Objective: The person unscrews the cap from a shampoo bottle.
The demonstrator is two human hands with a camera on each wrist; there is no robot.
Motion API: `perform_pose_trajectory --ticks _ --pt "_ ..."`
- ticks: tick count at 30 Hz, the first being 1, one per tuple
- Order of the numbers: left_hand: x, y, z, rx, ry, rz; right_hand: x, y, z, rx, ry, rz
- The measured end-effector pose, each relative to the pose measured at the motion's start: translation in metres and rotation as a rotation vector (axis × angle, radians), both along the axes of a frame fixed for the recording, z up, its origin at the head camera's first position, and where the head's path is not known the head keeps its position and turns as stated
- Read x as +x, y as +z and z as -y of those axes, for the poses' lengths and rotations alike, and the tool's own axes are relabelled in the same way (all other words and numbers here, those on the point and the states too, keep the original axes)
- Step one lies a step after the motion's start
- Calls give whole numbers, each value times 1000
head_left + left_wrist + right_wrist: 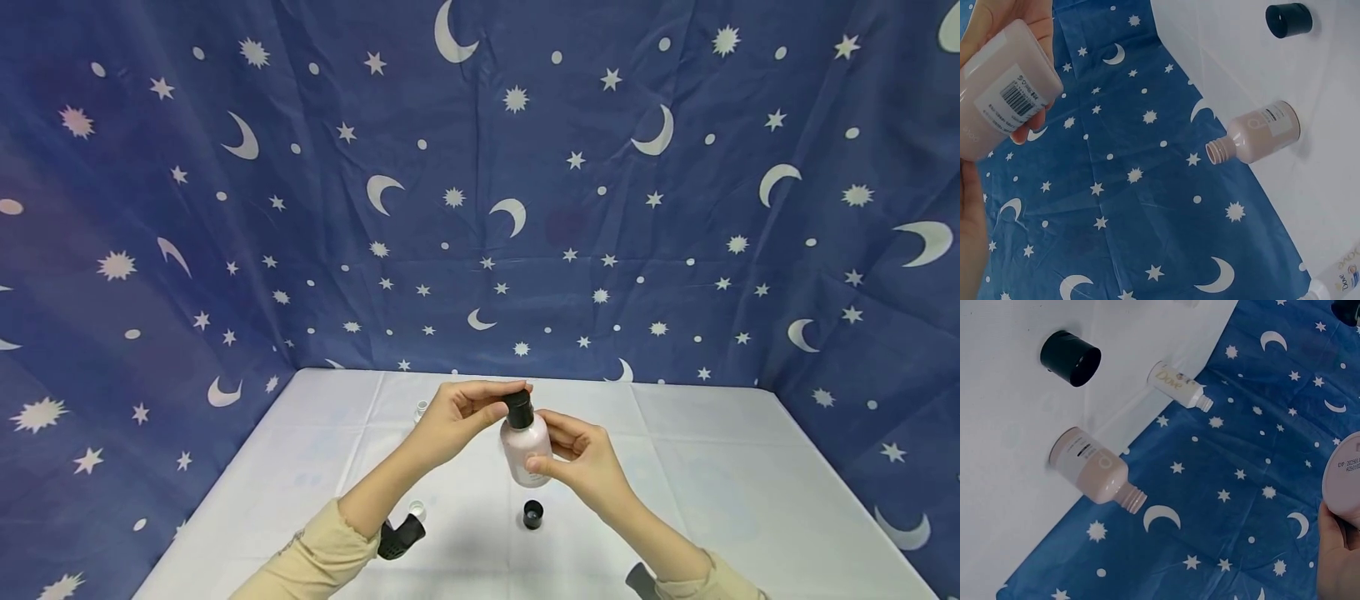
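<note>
In the head view a pink bottle (pixel 527 454) is held up over the table, slightly tilted, with a black cap (pixel 518 410) on its neck. My right hand (pixel 588 462) grips the bottle's body, thumb across the front. The left hand (pixel 457 421) pinches the cap from the side and top between thumb and fingers. A printed barcode label (pixel 1015 97) shows on this bottle in the left wrist view. Its base (pixel 1346 478) faces the camera in the right wrist view.
On the white table (pixel 705 467) stand an uncapped pink bottle (pixel 1090 465), a loose black cap (pixel 532 514), a white cap (pixel 417 510) and a white Dove bottle (pixel 1175 384) with a bare neck. A blue star-and-moon cloth (pixel 480 167) hangs around the table.
</note>
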State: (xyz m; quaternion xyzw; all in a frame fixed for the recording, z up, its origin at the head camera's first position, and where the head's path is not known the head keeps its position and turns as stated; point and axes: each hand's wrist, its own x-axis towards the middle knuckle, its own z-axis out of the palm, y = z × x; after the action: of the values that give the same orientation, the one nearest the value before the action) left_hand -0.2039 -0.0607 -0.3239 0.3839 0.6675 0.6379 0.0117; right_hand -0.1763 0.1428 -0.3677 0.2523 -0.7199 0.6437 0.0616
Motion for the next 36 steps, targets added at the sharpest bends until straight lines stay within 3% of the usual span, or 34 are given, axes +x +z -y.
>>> perform_pose_trajectory --ticks 5,13,23,27,32,36 --pt "3 -2 -3 57 86 66 1 -1 0 -4 -7 -2" --pt "4 -2 -8 116 148 -25 2 -1 3 -16 13 -8" --pt "7 0 -15 99 189 -21 5 4 2 -8 -3 0" --pt "9 -1 -15 70 224 -58 5 4 2 3 -8 15" --pt "10 -2 -12 41 171 -87 3 2 1 6 -24 16" --pt "7 -5 -8 -2 64 -90 3 1 1 -3 -20 27"
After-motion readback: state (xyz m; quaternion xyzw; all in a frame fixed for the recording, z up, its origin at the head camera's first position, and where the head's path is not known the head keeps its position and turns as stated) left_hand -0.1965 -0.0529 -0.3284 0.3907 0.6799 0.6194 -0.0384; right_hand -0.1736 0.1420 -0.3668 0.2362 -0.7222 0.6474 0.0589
